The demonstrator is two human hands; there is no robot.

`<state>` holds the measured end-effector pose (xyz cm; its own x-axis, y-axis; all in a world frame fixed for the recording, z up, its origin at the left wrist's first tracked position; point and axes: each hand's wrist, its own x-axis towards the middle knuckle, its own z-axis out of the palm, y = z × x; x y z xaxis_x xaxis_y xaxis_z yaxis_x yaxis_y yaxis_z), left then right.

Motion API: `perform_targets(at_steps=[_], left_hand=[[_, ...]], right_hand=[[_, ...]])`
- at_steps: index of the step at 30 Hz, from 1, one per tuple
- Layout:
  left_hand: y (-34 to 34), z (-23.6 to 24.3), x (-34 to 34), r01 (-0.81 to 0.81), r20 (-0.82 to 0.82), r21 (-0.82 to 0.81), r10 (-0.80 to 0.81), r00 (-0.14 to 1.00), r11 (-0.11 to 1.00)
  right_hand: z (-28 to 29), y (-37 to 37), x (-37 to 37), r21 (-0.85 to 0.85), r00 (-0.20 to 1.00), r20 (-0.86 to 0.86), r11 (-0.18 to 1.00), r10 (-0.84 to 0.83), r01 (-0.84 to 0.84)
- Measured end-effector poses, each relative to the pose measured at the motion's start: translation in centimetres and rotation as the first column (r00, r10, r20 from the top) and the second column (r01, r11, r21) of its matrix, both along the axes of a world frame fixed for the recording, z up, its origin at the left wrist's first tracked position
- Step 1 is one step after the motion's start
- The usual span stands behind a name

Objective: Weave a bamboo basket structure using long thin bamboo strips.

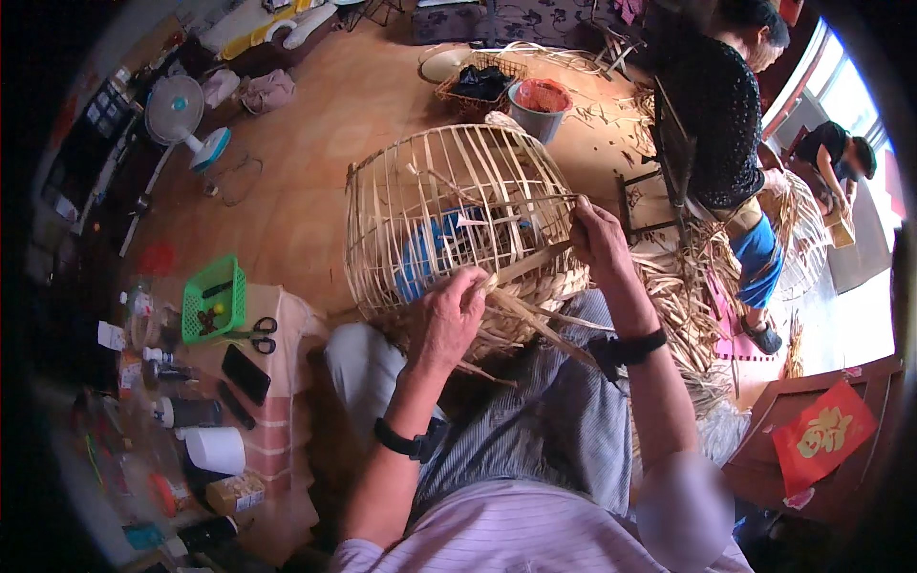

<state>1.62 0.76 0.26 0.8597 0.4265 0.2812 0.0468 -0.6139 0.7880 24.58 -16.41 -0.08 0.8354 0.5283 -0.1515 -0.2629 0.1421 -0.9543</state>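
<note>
A large open-weave basket of pale flat strips (401, 191) lies on its side in front of my lap, with something blue inside. My left hand (449, 310) is at the basket's near lower edge, fingers closed on a pale strip (511, 272) that runs up to the right. My right hand (597, 239) grips strips at the basket's right side, its fingers wrapped round them. More loose strip ends (544, 325) stick out below my hands over my legs.
At left, a cloth-covered surface (287, 382) holds a green plastic basket (210, 286), scissors (260, 336), a phone (246, 375) and bottles. A fan (177, 110) and a bucket (537, 119) stand beyond. Two co-workers (707, 124) (836, 162) sit at right among loose strips.
</note>
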Motion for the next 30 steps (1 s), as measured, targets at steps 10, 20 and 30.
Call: perform_targets(at_steps=[10, 20, 30], left_hand=[[-0.7, 0.7, 0.8, -0.086, -0.051, 0.125, 0.093, 0.994, 0.988], [1.7, 2.5, -0.9, 0.169, -0.017, 0.172, -0.169, 0.986, 0.971], [-0.3, 1.7, 0.0, 0.176, -0.033, 0.285, -0.174, 0.984, 0.942]], right_hand=[[0.6, -5.9, -8.1, -0.135, 0.994, -0.104, 0.99, 0.015, -0.029], [0.2, -7.5, -9.9, -0.504, 0.973, -0.092, 0.833, 0.211, -0.229], [-2.8, -10.2, -7.7, 0.288, 0.94, -0.342, 0.953, 0.008, 0.097]])
